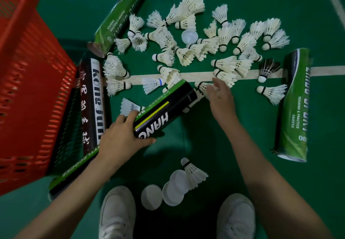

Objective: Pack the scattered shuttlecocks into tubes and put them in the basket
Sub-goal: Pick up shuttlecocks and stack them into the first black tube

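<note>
Shuttlecocks lie scattered across the green floor in front of you, most of them white and one black-feathered. Many lie along the white court line. Your left grip is wrapped round the near end of a black-and-green tube, which slants away from you with its far end among the birdies. Your right grip reaches to that far end, fingers on a white shuttlecock; you cannot tell whether it is pinched or only touched. The red basket stands tilted on your left. A dark lettered tube lies just beside it, with a green tube further off. Another green tube lies well apart on your right. White caps and a lone shuttlecock sit between your white shoes.
</note>
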